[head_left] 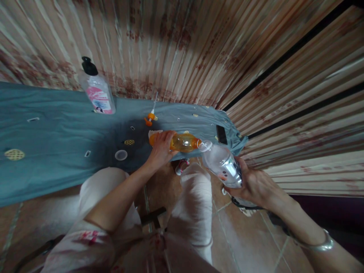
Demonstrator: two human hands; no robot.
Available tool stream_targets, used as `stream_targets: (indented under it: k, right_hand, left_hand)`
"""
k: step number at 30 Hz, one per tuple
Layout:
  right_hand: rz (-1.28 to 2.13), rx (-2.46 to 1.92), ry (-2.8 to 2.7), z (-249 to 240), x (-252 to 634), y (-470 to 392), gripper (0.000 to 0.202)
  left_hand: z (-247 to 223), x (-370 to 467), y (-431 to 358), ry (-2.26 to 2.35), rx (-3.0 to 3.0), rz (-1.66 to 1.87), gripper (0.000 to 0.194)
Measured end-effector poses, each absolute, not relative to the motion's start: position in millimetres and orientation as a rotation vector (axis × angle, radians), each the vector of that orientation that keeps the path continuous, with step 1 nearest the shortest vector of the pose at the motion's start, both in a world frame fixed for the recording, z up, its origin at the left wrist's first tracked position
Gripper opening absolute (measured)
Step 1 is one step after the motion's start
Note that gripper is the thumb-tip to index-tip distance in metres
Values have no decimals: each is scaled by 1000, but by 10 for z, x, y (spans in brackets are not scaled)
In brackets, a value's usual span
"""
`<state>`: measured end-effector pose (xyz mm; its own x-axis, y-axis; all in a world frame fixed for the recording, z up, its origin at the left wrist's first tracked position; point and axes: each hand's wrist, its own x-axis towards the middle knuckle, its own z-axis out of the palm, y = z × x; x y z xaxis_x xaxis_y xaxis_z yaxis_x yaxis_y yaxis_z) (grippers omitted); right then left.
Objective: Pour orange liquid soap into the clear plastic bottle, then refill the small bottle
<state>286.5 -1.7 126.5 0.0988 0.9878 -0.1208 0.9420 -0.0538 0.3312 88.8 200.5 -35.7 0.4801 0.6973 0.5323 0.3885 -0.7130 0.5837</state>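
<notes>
Two bottles held neck to neck by a seated person, as seen from beside them. The left hand (162, 147) wraps around the body of the amber bottle (184, 143), fingers over its far side; the right hand (253, 182) grips the clear bottle (221, 162) near its base. The two mouths meet in the space between the hands, over the near edge of the cloth (57, 125); whether they press tightly together I cannot tell, nor how much liquid either contains.

Just beyond the left hand lies the orange pump (150, 118), its tube pointing away from the person. To the left of that hand rests a white lid (121, 155); farther off on the same side stands the tall bottle (98, 93), black-topped and pink-labelled. The phone (221, 134) lies beyond the right hand, apart from both bottles.

Handling: the clear bottle appears to be thin plastic, probably light and easily dented, so a loose hold near the base should suit it. The amber bottle looks smooth and somewhat stiffer, liable to slip if wet; its body offers the surest hold, leaving the narrow neck free.
</notes>
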Motion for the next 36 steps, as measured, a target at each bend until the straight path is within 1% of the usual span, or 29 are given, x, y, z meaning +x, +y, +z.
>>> stream_targets:
  k: [18,30,36]
  right_hand:
    - [163,2067,1853,1303,2834,2,74]
    - [157,2081,1851,1299,2847,7,80]
    - [153,2084,1856,1309,2833,16,78]
  left_hand:
    - [-375,899,2020,927,2342,1078,61]
    - [-358,899,2023,927,2329,1074,61]
    - [-359,901,2029,945,2329,1050,62]
